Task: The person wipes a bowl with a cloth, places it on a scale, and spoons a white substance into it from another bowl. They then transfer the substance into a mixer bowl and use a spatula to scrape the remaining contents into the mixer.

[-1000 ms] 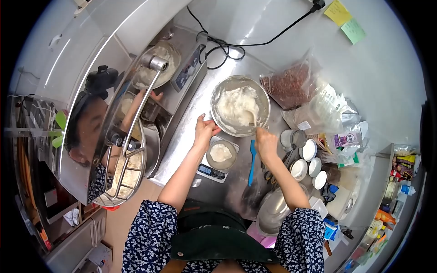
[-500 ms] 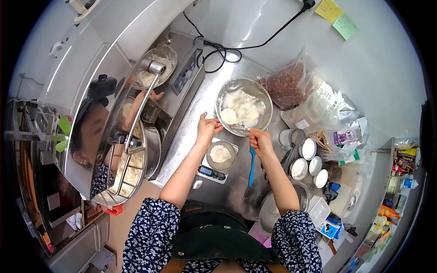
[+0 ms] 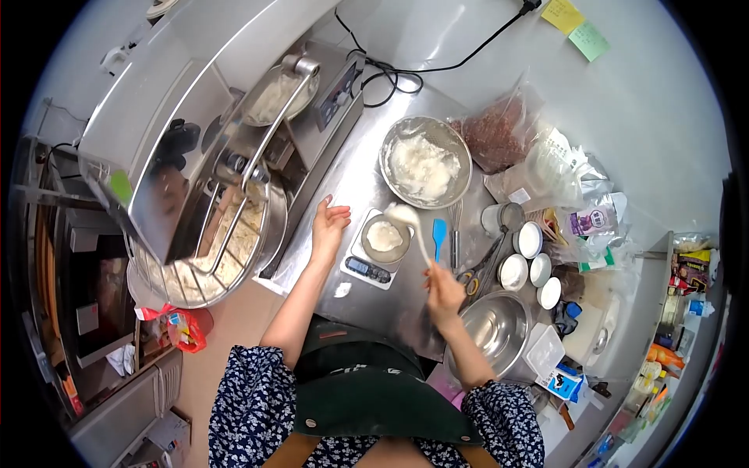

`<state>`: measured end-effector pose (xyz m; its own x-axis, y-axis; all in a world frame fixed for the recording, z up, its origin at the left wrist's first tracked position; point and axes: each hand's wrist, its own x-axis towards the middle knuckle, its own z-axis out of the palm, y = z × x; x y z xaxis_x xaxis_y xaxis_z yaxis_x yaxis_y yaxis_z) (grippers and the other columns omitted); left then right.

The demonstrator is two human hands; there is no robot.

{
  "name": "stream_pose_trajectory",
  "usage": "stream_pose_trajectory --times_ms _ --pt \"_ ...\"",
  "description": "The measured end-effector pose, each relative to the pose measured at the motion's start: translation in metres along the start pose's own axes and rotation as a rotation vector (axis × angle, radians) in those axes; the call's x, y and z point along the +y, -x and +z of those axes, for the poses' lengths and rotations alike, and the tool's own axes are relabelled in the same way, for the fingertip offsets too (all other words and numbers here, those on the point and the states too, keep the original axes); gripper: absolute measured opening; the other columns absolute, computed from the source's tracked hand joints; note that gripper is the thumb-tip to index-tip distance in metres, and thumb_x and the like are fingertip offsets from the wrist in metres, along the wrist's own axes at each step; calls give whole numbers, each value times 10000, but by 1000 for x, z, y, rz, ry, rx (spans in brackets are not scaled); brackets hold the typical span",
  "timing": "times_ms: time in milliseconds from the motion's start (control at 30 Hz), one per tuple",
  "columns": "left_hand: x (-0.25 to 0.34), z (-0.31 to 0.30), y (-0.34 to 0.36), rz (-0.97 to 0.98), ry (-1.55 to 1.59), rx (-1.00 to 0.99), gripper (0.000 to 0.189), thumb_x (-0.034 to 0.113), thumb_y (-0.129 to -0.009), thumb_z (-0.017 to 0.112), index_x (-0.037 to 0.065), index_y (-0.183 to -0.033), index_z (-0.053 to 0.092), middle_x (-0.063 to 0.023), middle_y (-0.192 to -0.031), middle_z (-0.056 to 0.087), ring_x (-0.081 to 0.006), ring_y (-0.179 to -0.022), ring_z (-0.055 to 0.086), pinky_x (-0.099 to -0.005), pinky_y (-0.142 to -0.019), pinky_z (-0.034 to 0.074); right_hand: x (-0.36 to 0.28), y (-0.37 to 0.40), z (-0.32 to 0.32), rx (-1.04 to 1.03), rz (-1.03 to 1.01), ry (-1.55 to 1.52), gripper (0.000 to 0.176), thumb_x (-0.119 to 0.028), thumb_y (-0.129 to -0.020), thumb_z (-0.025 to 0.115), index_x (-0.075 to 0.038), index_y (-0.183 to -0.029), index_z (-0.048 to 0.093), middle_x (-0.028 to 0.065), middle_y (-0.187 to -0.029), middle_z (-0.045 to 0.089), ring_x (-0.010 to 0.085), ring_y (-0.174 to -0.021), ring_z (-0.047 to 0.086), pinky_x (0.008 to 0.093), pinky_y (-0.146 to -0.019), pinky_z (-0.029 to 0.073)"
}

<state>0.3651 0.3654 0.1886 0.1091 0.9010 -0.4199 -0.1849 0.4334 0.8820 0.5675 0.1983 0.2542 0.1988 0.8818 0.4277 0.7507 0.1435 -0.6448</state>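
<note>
My right hand (image 3: 445, 296) is closed around the handle of a spoon (image 3: 421, 240), whose head carries white paste over the right edge of a small round dish (image 3: 407, 251). A lump of white paste (image 3: 383, 235) lies in that dish, which sits on a digital kitchen scale (image 3: 355, 253). Left of the scale, my left hand (image 3: 330, 226) hovers with its fingers apart and nothing in it. Beyond the scale stands a metal bowl (image 3: 465, 183) of sticky white paste (image 3: 425, 168).
A blue spatula (image 3: 438, 236), a whisk (image 3: 456, 240) and scissors (image 3: 470, 279) lie on the steel worktop. At right are a large metal bowl (image 3: 515, 331), several small white cups (image 3: 530, 239) and bags (image 3: 499, 136). A stand mixer (image 3: 273, 222) with a wire guard stands at left.
My right hand has brought the spoon from the paste bowl toward me, over the scale's dish. My left hand has drawn back from the bowl's rim to the left.
</note>
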Motion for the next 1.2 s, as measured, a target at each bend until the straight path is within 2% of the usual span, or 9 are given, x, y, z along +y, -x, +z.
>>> stream_pose_trajectory --times_ms 167,467,567,667,767,867,1033,1133,1200 --pt "2 -18 30 16 18 -5 581 -49 -826 399 -10 -1390 266 -151 -1095 569 -183 -973 561 -297 -855 483 8 43 21 -33 -149 173 462 156 -652 512 33 -1090 596 107 -683 582 210 -549 586 302 -498 470" --pt "3 -34 49 78 33 33 579 -69 -812 386 -14 -1377 274 -151 -1088 566 -180 -969 559 -296 -847 486 -7 43 18 45 -189 195 443 153 -672 530 35 -1094 599 118 -684 573 249 -567 584 330 -526 472" --pt "2 -34 51 82 36 26 578 -82 -806 382 -13 -1371 280 -151 -1083 565 -179 -959 558 -298 -840 490 -3 45 19 -31 -131 222 393 138 -711 544 39 -1087 602 128 -663 557 253 -553 575 331 -517 464" --pt "0 -32 52 123 69 18 578 -87 -804 382 -12 -1368 282 -151 -1078 563 -178 -952 557 -297 -837 490 -8 41 16 87 -113 175 365 118 -755 543 27 -1103 602 98 -687 591 194 -510 553 299 -459 432" --pt "1 -31 52 101 56 20 578 -86 -805 386 -12 -1369 282 -151 -1075 562 -178 -952 555 -295 -836 488 6 46 22 118 502 -363 251 28 -857 548 51 -1103 590 47 -667 574 125 -463 494 256 -418 381" --pt "1 -29 53 126 84 34 563 -96 -811 384 -35 -1363 294 -152 -1044 569 -180 -923 575 -290 -795 509 6 31 12 164 829 -780 222 -78 -923 534 66 -1085 581 23 -666 552 77 -446 438 222 -394 329" --pt "3 -29 54 111 80 31 572 -103 -804 382 -34 -1365 297 -153 -1059 571 -180 -927 573 -293 -802 508 13 29 4 177 1018 -1165 220 -86 -932 517 62 -1085 567 56 -680 554 81 -459 424 208 -401 312" --pt "2 -31 53 99 77 27 567 -89 -806 380 -15 -1362 299 -148 -1074 566 -177 -942 561 -293 -826 493 -11 23 1 216 927 -944 227 -82 -926 525 63 -1095 569 53 -686 563 83 -465 433 204 -406 317" --pt "3 -32 52 92 70 26 564 -81 -808 379 -5 -1361 301 -144 -1081 563 -175 -951 555 -292 -837 485 -17 27 6 158 649 -508 217 -45 -897 543 50 -1085 595 74 -668 567 131 -487 492 252 -448 380"
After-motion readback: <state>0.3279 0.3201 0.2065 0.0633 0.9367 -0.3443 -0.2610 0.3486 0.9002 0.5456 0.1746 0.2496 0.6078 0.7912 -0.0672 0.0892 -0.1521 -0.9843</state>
